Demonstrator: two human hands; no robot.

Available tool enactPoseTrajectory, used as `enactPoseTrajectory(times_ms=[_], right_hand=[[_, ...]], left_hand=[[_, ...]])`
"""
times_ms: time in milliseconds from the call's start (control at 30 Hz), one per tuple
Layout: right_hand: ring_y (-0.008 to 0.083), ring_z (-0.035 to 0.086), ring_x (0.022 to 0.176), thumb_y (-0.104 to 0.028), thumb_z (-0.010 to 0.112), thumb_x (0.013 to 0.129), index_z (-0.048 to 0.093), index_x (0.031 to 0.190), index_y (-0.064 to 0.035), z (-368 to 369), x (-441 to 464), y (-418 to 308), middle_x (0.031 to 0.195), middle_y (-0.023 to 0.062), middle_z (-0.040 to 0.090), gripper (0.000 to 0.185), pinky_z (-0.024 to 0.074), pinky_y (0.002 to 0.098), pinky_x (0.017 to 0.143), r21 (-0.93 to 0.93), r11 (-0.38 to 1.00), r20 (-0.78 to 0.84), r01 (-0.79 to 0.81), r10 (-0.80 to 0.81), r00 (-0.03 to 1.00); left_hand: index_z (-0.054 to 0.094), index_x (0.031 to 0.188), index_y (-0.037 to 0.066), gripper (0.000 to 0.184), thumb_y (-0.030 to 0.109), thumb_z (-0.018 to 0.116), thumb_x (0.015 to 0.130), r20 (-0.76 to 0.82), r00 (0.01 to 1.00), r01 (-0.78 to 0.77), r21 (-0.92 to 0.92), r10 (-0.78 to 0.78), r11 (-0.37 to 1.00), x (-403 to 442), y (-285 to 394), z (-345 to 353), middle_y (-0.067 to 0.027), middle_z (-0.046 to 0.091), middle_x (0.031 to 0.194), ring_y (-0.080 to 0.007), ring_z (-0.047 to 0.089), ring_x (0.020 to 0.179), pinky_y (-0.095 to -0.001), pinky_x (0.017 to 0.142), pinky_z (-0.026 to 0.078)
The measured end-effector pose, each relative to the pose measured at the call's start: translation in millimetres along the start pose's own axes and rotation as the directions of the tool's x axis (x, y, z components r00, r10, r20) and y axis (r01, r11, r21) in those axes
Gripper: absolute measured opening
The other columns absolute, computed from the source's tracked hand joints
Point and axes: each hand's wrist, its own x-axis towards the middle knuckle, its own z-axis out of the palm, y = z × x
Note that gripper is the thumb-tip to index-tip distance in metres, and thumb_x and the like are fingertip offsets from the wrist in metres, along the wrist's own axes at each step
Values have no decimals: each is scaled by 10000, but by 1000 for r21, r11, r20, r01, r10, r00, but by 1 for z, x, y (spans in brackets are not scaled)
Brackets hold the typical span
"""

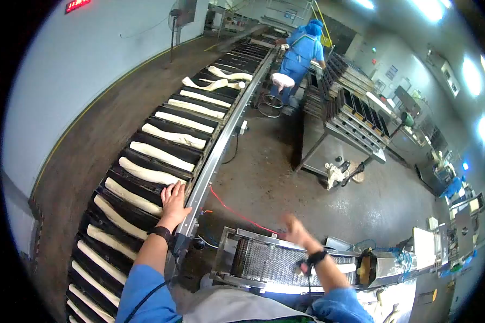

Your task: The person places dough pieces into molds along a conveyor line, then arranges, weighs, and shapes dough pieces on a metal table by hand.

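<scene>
My left hand (173, 203) lies on the near edge of the black baking pans (137, 185), its fingers stretched out over the end of a long dough strip (148, 173). Another dough strip (132, 196) runs just below that hand. Smeared by motion, my right hand (298, 232) hangs over the far side of a metal mesh conveyor (269, 258); its fingers cannot be made out. A pale dough piece (345, 267) sits on the mesh beside my right wrist. Farther up the line, several dough strips (213, 83) lie crooked across the pans.
A steel rail (215, 156) borders the pan line. One co-worker (304, 48) in blue stands farther along it, beside a stool (282, 82). Stacked pans (355, 116) rest on a metal table at right. A red hose (237, 212) crosses the floor between the two lines.
</scene>
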Motion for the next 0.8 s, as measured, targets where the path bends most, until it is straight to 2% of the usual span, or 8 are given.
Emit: enactPoseTrajectory(times_ms=[167, 200, 333, 500, 633, 700, 767, 800], right_hand=[[395, 276, 1287, -252, 764, 571, 434, 1265, -23, 101, -150, 68, 1335, 220, 373, 802, 204, 454, 1088, -391, 893, -81, -223, 208, 975], [362, 303, 1278, -262, 755, 566, 412, 1283, -42, 119, -162, 74, 1328, 215, 382, 825, 170, 461, 1093, -533, 831, -176, -158, 74, 982], [323, 398, 1207, -93, 476, 800, 433, 1243, -43, 118, -161, 32, 1208, 168, 495, 447, 231, 447, 1057, -498, 857, -301, -130, -31, 953], [255, 501, 1044, -196, 586, 770, 515, 1034, -63, 120, -138, 37, 1034, 95, 545, 305, 301, 450, 977, -595, 740, -249, -312, 200, 948], [274, 524, 1009, -200, 603, 757, 505, 989, -75, 92, -150, 12, 992, 117, 552, 281, 348, 454, 918, -334, 846, -465, -416, 236, 853], [343, 547, 981, -142, 643, 706, 478, 1071, -46, 64, -166, 22, 975, 147, 583, 412, 429, 429, 868, 276, 890, -572, -362, 455, 682], [254, 561, 951, -182, 661, 732, 472, 1141, -25, 11, -217, 28, 1008, 98, 587, 477, 448, 356, 852, 784, 620, -549, 6, 690, 472], [240, 562, 932, -168, 663, 735, 507, 1082, -21, -16, -255, 31, 991, 82, 586, 408, 454, 349, 841, 798, 564, -589, 214, 653, 476]], left_hand=[[364, 1320, 56, 826, 280, 755, 628, -2, 1000, -8, 10, 8, 1000, 0, 1, 2, -110, 324, 1388, -275, 254, 1286, -470, 1078, 125], [364, 1320, 55, 824, 278, 755, 630, -7, 1000, -11, 10, 11, 1000, 0, 1, 2, -110, 324, 1389, -276, 257, 1285, -471, 1077, 127], [355, 1320, 34, 812, 292, 736, 652, -7, 999, -31, 51, 32, 998, 1, -3, 9, -116, 304, 1408, -282, 259, 1287, -469, 1080, 122], [371, 1314, 25, 808, 332, 735, 661, -16, 998, -54, 60, 55, 997, 0, -7, 13, -128, 328, 1397, -288, 276, 1281, -479, 1072, 130], [374, 1330, 50, 772, 410, 684, 721, -9, 997, -73, 203, 76, 976, 0, -15, 16, -111, 389, 1370, -296, 331, 1263, -466, 1044, 194], [346, 1356, 63, 754, 454, 625, 774, 29, 999, -47, 295, 40, 954, 1, -17, 18, -102, 374, 1388, -289, 326, 1271, -464, 1046, 192], [313, 1379, 76, 723, 473, 566, 830, 55, 998, 3, 348, -24, 938, -13, -3, 7, -90, 335, 1416, -272, 291, 1297, -471, 1058, 173], [313, 1379, 76, 723, 473, 566, 830, 75, 997, -28, 359, 2, 933, -20, -1, 3, -90, 335, 1416, -272, 291, 1297, -471, 1058, 173]])
